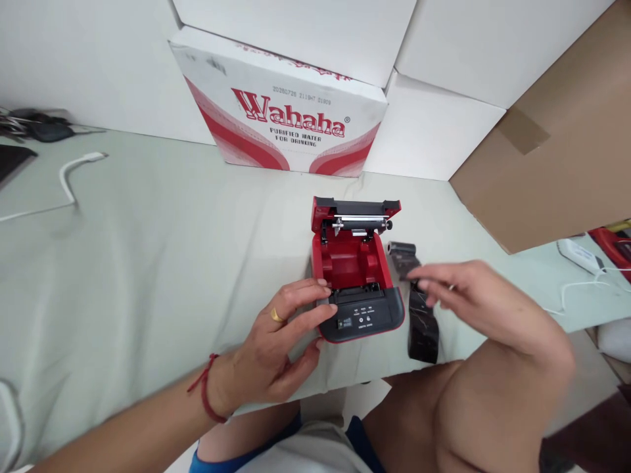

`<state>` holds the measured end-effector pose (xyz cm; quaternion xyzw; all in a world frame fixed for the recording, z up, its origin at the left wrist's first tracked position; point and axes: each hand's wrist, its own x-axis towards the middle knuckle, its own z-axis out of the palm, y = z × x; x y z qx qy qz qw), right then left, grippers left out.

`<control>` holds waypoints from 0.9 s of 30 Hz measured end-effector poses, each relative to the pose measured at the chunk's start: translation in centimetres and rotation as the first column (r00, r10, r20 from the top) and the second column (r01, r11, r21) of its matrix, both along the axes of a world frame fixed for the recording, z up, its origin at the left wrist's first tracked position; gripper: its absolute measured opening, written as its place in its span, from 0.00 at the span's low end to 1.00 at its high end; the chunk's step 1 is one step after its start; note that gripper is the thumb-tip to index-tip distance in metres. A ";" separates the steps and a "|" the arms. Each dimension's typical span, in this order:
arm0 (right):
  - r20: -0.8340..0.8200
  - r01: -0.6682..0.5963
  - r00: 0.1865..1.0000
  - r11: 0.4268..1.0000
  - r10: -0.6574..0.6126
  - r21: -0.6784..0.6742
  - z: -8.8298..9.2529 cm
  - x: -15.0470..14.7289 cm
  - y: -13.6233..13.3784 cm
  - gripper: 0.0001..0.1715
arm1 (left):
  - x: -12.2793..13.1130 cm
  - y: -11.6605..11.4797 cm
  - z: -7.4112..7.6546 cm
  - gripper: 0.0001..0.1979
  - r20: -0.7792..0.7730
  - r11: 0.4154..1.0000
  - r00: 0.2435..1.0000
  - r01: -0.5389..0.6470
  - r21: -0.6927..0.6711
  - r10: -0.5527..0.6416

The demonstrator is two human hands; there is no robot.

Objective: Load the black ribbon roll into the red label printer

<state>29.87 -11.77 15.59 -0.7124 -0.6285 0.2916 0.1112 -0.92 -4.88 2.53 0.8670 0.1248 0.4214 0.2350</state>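
Note:
A small red and black printer (362, 312) stands on the covered table with its lid (355, 210) raised, showing a red hollow inside. My left hand (276, 341) grips its front left corner, fingertips on the black top panel and thumb low at the front. To the right of the printer, my right hand (451, 286) pinches a black ribbon (422, 328) between thumb and fingers. The ribbon's far end is wound on a small roll (401, 248); its near end hangs down toward the table's front edge. The pinch hides part of the ribbon.
Behind the printer stands a white and red water carton (296, 125) against white boxes (434, 125). A brown cardboard box (557, 144) leans in at the right. A white cable (69, 180) and keys (39, 125) lie at the left; a white device (582, 255) lies far right.

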 end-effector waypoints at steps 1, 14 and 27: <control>-0.030 -0.106 0.994 0.984 0.103 -0.143 -0.1 0.5 0.0 0.20 | 0.0 0.0 0.0 0.27 -0.002 1.000 1.000 -0.001 -0.003 0.001; 0.269 0.106 0.963 0.948 -0.022 -0.302 -4.6 5.8 2.4 0.18 | 0.2 0.0 -0.4 0.28 0.037 1.000 0.999 0.005 -0.011 -0.004; 0.025 -0.382 0.919 0.869 0.394 0.313 1.8 -3.4 -1.2 0.26 | -0.1 -0.3 -0.7 0.32 0.047 0.997 0.996 -0.079 0.018 0.078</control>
